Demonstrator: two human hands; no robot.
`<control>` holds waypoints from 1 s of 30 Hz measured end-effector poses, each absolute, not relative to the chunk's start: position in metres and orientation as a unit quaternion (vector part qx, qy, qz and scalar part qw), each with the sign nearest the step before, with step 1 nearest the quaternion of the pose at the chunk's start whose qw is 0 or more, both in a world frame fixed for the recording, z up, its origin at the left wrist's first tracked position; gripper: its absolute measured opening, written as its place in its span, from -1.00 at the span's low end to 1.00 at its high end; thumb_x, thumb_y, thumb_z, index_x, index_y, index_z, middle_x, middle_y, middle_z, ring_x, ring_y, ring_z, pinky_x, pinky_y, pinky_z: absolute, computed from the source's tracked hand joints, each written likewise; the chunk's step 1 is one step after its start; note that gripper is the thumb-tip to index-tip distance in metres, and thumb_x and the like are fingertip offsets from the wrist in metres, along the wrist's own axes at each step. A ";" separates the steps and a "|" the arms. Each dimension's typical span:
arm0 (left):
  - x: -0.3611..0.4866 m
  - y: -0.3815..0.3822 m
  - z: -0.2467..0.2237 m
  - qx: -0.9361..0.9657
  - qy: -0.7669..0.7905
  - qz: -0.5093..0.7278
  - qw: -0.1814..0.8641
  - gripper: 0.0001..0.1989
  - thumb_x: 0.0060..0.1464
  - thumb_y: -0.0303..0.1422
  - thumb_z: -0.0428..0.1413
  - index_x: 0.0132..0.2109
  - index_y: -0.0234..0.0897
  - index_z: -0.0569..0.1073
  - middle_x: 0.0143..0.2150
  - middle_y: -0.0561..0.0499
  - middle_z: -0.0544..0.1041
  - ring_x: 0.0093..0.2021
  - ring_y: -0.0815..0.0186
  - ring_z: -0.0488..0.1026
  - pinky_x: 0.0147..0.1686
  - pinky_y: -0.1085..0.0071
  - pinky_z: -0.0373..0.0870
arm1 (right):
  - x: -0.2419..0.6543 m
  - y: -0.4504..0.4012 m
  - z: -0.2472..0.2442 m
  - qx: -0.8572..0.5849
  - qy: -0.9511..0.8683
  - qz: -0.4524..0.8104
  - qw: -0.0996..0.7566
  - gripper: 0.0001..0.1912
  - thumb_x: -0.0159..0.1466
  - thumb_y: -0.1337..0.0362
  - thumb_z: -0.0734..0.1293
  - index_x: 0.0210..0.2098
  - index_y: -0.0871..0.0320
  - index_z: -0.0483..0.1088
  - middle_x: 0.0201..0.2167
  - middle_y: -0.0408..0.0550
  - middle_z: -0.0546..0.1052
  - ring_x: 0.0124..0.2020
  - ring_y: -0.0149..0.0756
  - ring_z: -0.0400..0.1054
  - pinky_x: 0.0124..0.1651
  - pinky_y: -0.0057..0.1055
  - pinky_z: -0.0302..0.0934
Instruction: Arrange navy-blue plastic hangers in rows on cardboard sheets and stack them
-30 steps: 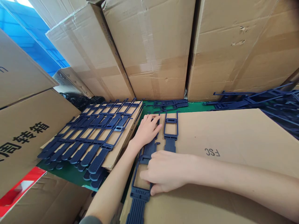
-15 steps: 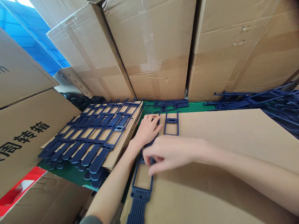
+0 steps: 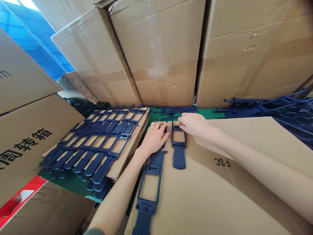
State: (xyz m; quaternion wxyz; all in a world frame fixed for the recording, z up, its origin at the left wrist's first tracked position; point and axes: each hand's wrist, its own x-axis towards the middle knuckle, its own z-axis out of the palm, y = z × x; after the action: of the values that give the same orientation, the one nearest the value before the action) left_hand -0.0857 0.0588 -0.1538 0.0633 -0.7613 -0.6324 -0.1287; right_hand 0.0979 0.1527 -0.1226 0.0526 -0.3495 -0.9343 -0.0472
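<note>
Right hand now at the top of the right-hand frame, fingers bent, tips and thumb by its right rail near the crossbar; we cannot tell whether they pinch it or only touch. One second ago that hand sat over the near frame; half a second ago it was lifted and blurred, between the two. Left hand unchanged: fingers loosely spread, slightly bent, laid over the far frame, gripping nothing we can make out. Near and far frames make a column along the left edge of the board, the far one's tail seeming to overlap the near one's upper end. Near frame now untouched, its tail running out of view at the bottom. Right-hand frame lies flat, just beside the far one, its place apparently the same, ribbed tail now uncovered. We judge that the work has passed from the column to this neighbour, the left hand perhaps steadying. To our left, rows of frames cover a second board. Also noted: a heap at right and a small pile at the back of the green table, cartons behind.
</note>
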 end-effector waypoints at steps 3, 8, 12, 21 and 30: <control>-0.086 0.059 -0.154 -0.762 -0.632 -0.130 0.062 -0.59 0.26 -0.29 -0.07 0.21 -0.26 0.27 0.13 -0.15 0.32 0.09 0.09 0.23 0.11 0.12 0.22 | 0.094 0.154 -0.130 -0.363 -0.929 -0.022 0.067 -0.78 0.32 0.34 0.17 -0.25 0.20 0.45 -0.19 0.09 0.47 -0.21 -0.11 0.42 -0.34 -0.37 0.16; -0.085 0.059 -0.153 -0.764 -0.630 -0.127 0.058 -0.59 0.25 -0.30 -0.06 0.21 -0.28 0.27 0.12 -0.16 0.33 0.09 0.10 0.23 0.10 0.11 0.24 | 0.089 0.154 -0.140 -0.351 -0.932 -0.020 0.090 -0.75 0.33 0.39 0.12 -0.24 0.22 0.43 -0.20 0.08 0.44 -0.25 -0.15 0.41 -0.39 -0.38 0.11; -0.086 0.059 -0.153 -0.764 -0.629 -0.126 0.061 -0.60 0.26 -0.31 -0.08 0.20 -0.27 0.28 0.12 -0.16 0.33 0.10 0.10 0.23 0.11 0.10 0.22 | 0.088 0.152 -0.142 -0.341 -0.935 -0.011 0.099 -0.72 0.35 0.39 0.08 -0.24 0.23 0.42 -0.23 0.07 0.45 -0.24 -0.19 0.40 -0.37 -0.39 0.12; -0.086 0.059 -0.153 -0.764 -0.628 -0.138 0.048 -0.60 0.27 -0.29 -0.08 0.21 -0.25 0.27 0.13 -0.14 0.32 0.11 0.10 0.22 0.13 0.10 0.20 | 0.092 0.154 -0.140 -0.322 -0.941 0.014 0.103 -0.68 0.35 0.32 0.07 -0.17 0.14 0.45 -0.23 0.04 0.46 -0.26 -0.21 0.40 -0.39 -0.41 0.10; -0.086 0.059 -0.152 -0.764 -0.629 -0.132 0.053 -0.59 0.27 -0.29 -0.08 0.22 -0.29 0.26 0.13 -0.16 0.32 0.10 0.10 0.21 0.14 0.11 0.20 | 0.131 0.207 -0.125 -0.392 -0.890 -0.041 0.228 -0.72 0.29 0.32 0.15 -0.15 0.15 0.47 -0.12 0.06 0.47 -0.12 -0.17 0.35 -0.21 -0.36 0.15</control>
State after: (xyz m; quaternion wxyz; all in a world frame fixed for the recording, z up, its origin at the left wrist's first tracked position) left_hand -0.0861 0.0594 -0.1524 0.0531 -0.7641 -0.6291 -0.1322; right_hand 0.1313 0.2072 -0.1253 0.2281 -0.3916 -0.8905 -0.0411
